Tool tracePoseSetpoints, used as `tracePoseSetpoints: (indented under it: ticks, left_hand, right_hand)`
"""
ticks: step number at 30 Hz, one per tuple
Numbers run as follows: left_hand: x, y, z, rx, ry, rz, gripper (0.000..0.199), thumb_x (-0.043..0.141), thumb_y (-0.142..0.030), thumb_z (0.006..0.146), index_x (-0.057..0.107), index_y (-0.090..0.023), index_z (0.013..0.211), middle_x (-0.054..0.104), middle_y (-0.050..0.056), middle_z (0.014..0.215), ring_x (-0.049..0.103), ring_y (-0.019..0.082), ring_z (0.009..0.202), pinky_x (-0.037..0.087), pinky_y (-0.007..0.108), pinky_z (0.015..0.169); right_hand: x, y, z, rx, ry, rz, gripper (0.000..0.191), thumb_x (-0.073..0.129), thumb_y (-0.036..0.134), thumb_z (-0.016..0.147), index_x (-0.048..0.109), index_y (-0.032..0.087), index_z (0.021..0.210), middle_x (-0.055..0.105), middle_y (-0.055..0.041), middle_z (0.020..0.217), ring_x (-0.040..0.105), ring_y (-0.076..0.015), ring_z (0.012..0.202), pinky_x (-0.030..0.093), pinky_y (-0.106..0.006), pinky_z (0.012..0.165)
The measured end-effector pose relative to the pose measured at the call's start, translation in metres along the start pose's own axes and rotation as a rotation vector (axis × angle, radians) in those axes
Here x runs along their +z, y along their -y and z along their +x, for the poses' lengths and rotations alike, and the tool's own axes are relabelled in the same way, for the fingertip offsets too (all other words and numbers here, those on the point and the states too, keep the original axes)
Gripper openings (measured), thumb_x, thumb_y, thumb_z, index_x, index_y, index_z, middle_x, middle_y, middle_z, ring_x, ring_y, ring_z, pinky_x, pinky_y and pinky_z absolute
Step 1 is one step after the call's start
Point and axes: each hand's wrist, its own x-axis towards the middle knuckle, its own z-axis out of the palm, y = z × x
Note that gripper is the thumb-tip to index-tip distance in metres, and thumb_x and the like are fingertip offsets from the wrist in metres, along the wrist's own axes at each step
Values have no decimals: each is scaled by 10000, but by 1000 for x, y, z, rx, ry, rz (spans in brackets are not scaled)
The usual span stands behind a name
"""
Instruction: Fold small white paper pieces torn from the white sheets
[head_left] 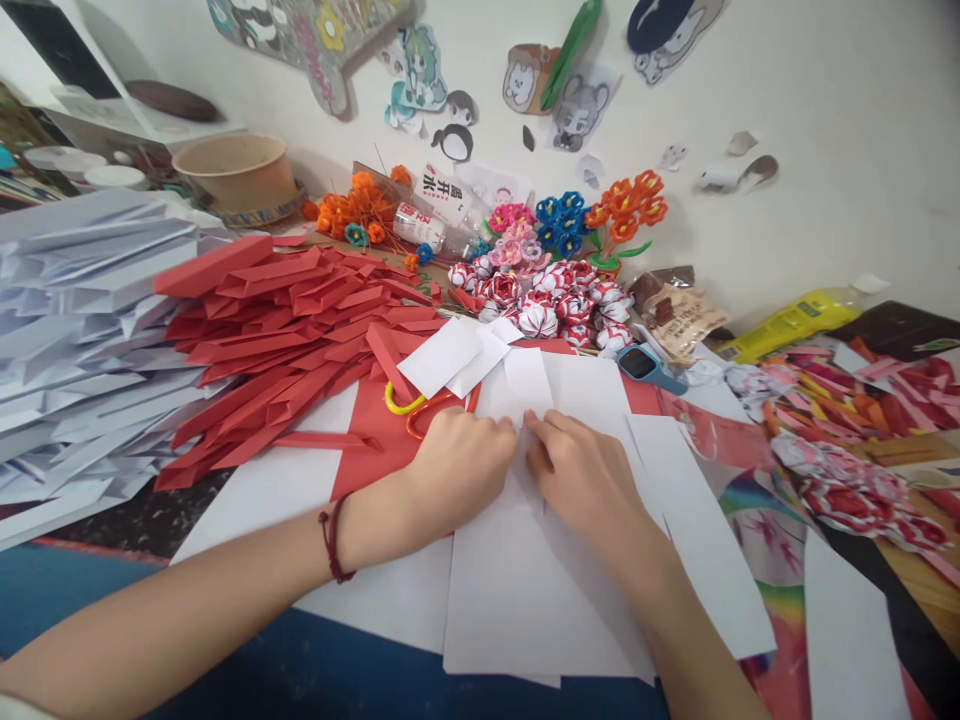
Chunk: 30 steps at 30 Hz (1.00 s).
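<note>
In the middle of the head view my left hand [466, 462] is closed in a fist, its thumb side against a small white paper strip [528, 383]. My right hand [581, 462] meets it from the other side, with bent fingers pinched at the same strip. The strip lies over large white paper sheets [517, 610], and its part between the hands is mostly covered by the fingers. Scissors [405, 403] with yellow and orange handles lie just beyond my left hand, partly under small white paper pieces [442, 357].
Folded red paper strips [292, 320] and folded white strips [82, 330] are heaped at left. Red-and-white paper flowers [559, 300] stand at the back, near a blue watch [641, 364]. Cut white paper [709, 530] lies at right, with a yellow bottle [799, 320] farther back.
</note>
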Motion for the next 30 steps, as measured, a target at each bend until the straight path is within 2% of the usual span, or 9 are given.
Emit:
tracePoseSetpoints:
  ticks: [6,11,15,23,27,30]
  left_hand:
    - [1,1,1,15,-23,31,198,426,-48,739,605,-127,765,569,63,519,593,209,500,303,261,458]
    - [1,1,1,25,-28,23,205,419,-39,715,599,-132,746,553,60,506,588,219,496,293,269,450]
    - [1,1,2,21,-31,-8,211,418,-32,720,608,-125,724,548,58,504,571,191,492,329,267,480]
    - [3,3,5,6,-56,0,215,428,-76,747,620,-133,668,558,66,502,551,183,493,337,286,511]
    - [1,6,8,-11,-151,16,211,425,-103,781,595,-141,662,587,58,561,553,183,531,353,307,555]
    - [1,6,11,-47,-210,5,217,416,-168,843,578,-143,701,614,62,666,579,202,658,374,316,590]
  right_hand:
    - [-1,1,-2,23,17,-50,335,439,123,854,643,162,1117,664,-51,783,611,-189,678,209,-303,513]
    - [-6,3,-3,62,24,-65,239,458,143,844,693,174,878,660,-57,689,597,-188,587,181,-308,503]
    - [-12,3,-5,103,47,-68,283,449,180,862,674,186,691,654,-67,608,579,-191,523,179,-304,502]
    - [-11,0,-6,122,51,-90,231,497,182,831,692,191,709,624,-63,544,554,-184,485,174,-302,506]
    - [-12,3,-4,144,64,-112,263,469,177,837,704,204,722,643,-66,570,570,-194,510,163,-300,504]
    - [-13,5,-3,155,54,-111,263,466,182,841,700,205,724,652,-67,591,576,-194,526,163,-296,502]
